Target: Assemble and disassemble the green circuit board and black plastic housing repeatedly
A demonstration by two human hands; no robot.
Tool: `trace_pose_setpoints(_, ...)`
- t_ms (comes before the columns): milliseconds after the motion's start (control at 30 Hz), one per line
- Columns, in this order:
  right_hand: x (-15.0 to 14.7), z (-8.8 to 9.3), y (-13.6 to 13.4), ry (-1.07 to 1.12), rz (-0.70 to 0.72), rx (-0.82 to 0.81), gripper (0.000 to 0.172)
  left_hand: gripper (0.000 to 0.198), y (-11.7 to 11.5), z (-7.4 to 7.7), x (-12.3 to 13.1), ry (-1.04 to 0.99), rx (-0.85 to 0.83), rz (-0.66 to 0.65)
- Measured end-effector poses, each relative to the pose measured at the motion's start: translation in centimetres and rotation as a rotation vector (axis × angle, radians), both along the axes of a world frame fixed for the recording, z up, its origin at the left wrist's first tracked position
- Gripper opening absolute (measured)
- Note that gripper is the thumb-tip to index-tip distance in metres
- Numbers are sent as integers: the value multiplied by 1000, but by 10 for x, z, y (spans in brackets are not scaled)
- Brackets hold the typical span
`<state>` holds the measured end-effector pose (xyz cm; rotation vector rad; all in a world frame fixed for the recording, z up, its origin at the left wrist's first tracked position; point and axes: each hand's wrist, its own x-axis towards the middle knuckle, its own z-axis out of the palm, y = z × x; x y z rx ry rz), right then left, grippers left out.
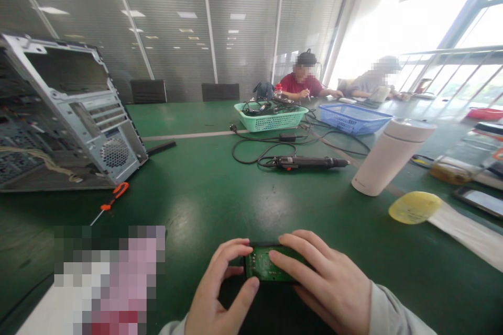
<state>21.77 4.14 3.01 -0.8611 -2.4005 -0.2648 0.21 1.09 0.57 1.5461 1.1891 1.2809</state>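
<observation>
Near the front edge of the view, a green circuit board (271, 264) sits in a dark frame or casing between my two hands. My left hand (226, 282) grips its left end, with the thumb at the near edge and fingers at the far corner. Across the right part lies my right hand (322, 272), its fingers curled over the board and hiding that end. A black electric screwdriver (310, 162) with a cable rests on the table beyond my hands. To the left, an orange-handled screwdriver (115, 196) lies beside an opened computer case (106, 131).
Beyond the tools stand a green basket (271, 123) of cables and a blue basket (353, 121). A pale tumbler (387, 159), a yellow-ended strip (416, 208) and a phone (481, 200) are at right. Two people sit at the far end. Something pixelated lies front left.
</observation>
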Motion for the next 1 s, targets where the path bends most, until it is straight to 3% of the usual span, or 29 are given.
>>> trace_pose_setpoints(133, 2, 9, -3, 9, 9, -168, 30, 25, 2, -2, -4, 5, -19, -45)
trace_pose_setpoints(367, 0, 14, -2, 178, 59, -316, 32, 27, 1, 1, -4, 3, 42, -32)
trace_pose_setpoints(467, -2, 11, -2, 219, 29, -341, 41, 26, 0, 4, -4, 56, 120, -30)
trace_pose_setpoints(567, -4, 10, -3, 256, 14, -323, 44, 28, -1, 5, -5, 126, 225, -44)
trace_pose_setpoints(800, -5, 18, -5, 249, 44, -250, 33, 34, -3, 9, -5, 362, 386, 6)
trace_pose_setpoints(933, -5, 10, -5, 157, 30, -78, 28, 54, -1, 12, -4, 636, 513, 43)
trace_pose_setpoints(1000, -6, 3, -6, 135, 20, 18, 31, 51, -1, 11, -2, 710, 564, 52)
